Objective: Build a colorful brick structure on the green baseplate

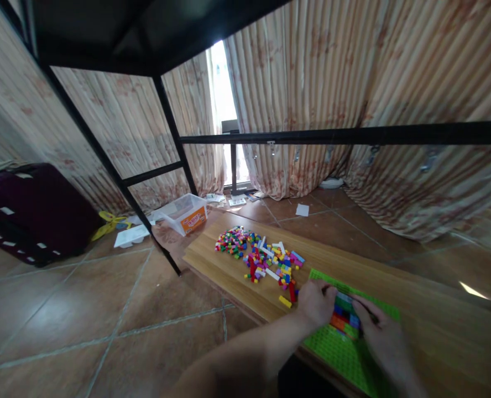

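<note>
A small structure of coloured building bricks [345,316], in blue, red, orange and green, stands on the green baseplate [328,354]. My left hand [317,303] is closed at its left side, thumb and forefinger against the far left corner. On the opposite side my right hand [379,327] has its fingers bent against the bricks, so the structure lies between both hands. Whether a loose brick is in the fingertips is hidden. A yellow brick [285,301] and a red brick [292,292] lie just left of my left hand.
Many loose bricks [266,255] are heaped on the wooden table [212,268]. Beyond its far left end a clear plastic box [187,213] with an orange label stands on the floor. A black metal frame [171,110] rises around, and a purple suitcase [38,215] is at left.
</note>
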`<state>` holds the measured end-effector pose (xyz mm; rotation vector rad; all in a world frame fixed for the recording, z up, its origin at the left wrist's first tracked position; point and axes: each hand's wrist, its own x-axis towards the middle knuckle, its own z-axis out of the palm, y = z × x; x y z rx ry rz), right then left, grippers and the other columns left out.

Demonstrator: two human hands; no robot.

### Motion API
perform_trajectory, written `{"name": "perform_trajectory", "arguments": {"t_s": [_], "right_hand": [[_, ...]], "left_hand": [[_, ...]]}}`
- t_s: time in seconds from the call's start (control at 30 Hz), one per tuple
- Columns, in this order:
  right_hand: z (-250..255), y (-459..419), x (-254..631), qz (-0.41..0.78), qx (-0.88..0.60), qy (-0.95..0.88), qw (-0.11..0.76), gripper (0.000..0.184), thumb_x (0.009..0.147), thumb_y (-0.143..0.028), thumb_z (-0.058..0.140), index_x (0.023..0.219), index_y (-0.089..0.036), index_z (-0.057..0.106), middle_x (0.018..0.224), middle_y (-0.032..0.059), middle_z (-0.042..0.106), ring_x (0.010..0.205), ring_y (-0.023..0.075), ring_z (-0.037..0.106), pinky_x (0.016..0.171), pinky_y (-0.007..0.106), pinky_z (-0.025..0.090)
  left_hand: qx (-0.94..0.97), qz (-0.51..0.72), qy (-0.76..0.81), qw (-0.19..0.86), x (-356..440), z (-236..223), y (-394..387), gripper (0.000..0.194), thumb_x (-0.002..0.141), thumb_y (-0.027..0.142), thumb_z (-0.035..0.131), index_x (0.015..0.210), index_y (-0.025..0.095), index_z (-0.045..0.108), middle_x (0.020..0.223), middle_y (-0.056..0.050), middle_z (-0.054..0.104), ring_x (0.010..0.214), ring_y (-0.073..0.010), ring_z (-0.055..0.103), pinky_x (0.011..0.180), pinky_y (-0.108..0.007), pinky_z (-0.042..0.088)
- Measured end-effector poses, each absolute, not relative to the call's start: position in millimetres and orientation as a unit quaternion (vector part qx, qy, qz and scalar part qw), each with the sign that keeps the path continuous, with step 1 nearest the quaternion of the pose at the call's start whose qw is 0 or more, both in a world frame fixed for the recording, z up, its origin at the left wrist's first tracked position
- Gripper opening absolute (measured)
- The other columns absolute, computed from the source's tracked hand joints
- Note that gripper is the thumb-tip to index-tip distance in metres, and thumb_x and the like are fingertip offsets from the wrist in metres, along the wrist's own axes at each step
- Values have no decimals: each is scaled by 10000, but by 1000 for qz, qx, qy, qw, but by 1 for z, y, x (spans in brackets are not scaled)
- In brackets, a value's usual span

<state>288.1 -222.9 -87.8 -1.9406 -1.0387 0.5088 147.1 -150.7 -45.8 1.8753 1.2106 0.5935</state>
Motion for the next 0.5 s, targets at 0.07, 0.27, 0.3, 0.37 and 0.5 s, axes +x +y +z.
{"name": "perform_trajectory", "arguments": {"t_s": [0.07,0.27,0.3,0.37,0.5], "right_hand": [[-88,-224,292,203,-782,-413,421,577,765,-641,489,1040,-209,756,969,105,761,838,285,697,756,392,533],[-83,-227,311,203,-825,-378,369,598,821,-644,414,1076,-205,732,810,121,755,805,335,697,729,438,513],[-82,-228,313,203,-830,-369,366,605,821,-647,414,1086,-202,726,753,119,744,772,341,694,711,447,509],[-80,-229,315,205,-834,-358,366,600,822,-649,424,1105,-209,717,711,121,731,732,345,688,687,453,501],[-76,-232,310,200,-839,-362,352,546,831,-627,433,1087,-235,715,763,140,740,779,350,684,726,458,493]], "left_hand": [[738,229,484,411,147,-46,-152,353,922,313,418,871,167,735,887,-97,744,830,-229,675,787,-330,530],[745,276,465,390,119,-44,-153,308,917,303,464,1072,172,695,1020,-104,709,936,-230,649,876,-351,530],[744,291,466,379,107,-43,-151,309,887,288,522,1135,182,673,1050,-97,698,915,-219,644,875,-351,532],[746,316,475,344,76,-41,-146,322,839,207,564,1147,198,660,1091,-84,674,877,-197,634,864,-342,533],[712,348,546,271,6,-39,-131,285,862,176,546,1126,212,649,1151,-66,637,841,-159,629,845,-316,521]]}}
